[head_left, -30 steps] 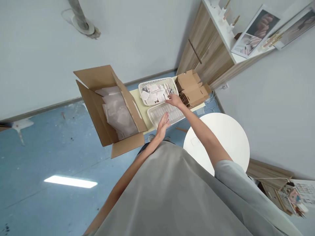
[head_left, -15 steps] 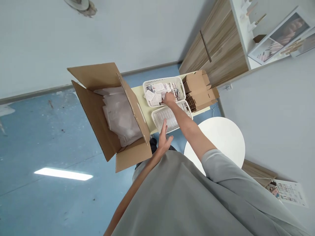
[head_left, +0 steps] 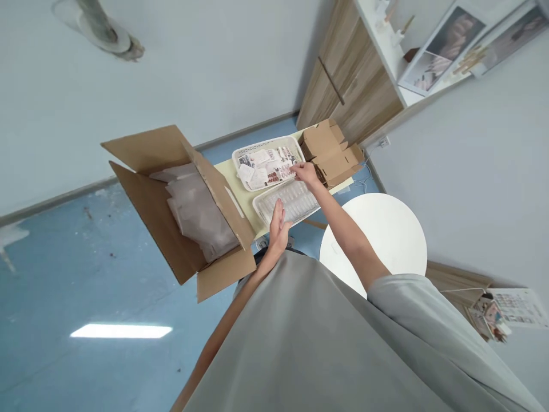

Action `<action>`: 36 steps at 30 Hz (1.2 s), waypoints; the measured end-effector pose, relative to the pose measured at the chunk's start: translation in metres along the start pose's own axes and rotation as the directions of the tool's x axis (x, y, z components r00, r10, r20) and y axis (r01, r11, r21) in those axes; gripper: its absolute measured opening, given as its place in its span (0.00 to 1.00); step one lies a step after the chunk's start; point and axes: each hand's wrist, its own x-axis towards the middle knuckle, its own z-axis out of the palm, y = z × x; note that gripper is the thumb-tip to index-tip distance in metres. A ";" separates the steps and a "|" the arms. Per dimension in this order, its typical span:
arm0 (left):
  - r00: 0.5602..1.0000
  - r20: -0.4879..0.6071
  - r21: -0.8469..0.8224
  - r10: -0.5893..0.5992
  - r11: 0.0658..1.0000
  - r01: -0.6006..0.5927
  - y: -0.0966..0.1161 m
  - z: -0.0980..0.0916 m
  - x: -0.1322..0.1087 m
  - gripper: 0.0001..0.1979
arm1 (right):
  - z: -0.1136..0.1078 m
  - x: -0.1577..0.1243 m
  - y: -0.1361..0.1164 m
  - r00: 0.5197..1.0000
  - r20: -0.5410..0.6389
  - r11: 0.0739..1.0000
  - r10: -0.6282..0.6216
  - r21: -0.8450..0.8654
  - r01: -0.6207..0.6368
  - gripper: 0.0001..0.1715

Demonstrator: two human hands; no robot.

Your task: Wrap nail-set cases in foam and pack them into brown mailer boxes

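My right hand [head_left: 305, 173] reaches to the right end of the far white basket [head_left: 262, 143], which holds small printed packets [head_left: 269, 166] and folded white papers. Its fingers are pinched together at the packets; whatever is between the fingertips is too small to make out. My left hand [head_left: 278, 228] is open, fingers stretched out, at the front edge of the near white basket [head_left: 306, 215]. Clear plastic pieces [head_left: 285, 196] lie in rows in that basket. Neither palm of mine shows a held object.
On the left stands a large open cardboard box [head_left: 150, 214] with translucent white bags [head_left: 197, 212] inside. Flattened brown cartons [head_left: 328, 151] are stacked at the right end of the pale yellow table [head_left: 229, 174]. A round white table [head_left: 386, 234] stands at right, below a wooden cabinet [head_left: 355, 80].
My right hand has drawn back from the middle of the far basket to its right end. My left hand stays by the near basket, and the view has shifted.
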 end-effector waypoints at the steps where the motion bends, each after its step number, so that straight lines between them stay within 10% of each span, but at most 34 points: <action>1: 1.000 -0.029 -0.003 -0.009 1.000 0.009 -0.002 0.004 0.006 0.51 | -0.012 -0.017 0.005 0.999 -0.004 0.985 0.052 0.162 -0.051 0.16; 7: 0.996 -0.041 0.149 -0.076 0.986 0.082 -0.005 0.034 0.025 0.40 | -0.068 -0.135 0.054 0.984 -0.046 0.798 0.170 0.593 -0.111 0.20; 16: 0.955 0.195 0.336 -0.225 0.930 0.150 -0.010 0.093 0.003 0.18 | -0.086 -0.249 0.114 0.924 -0.196 0.635 0.329 0.770 -0.063 0.24; 36: 0.897 0.426 0.291 -0.116 0.957 -0.015 -0.020 0.133 -0.019 0.24 | -0.100 -0.291 0.136 0.801 -0.512 0.687 0.311 0.703 0.183 0.12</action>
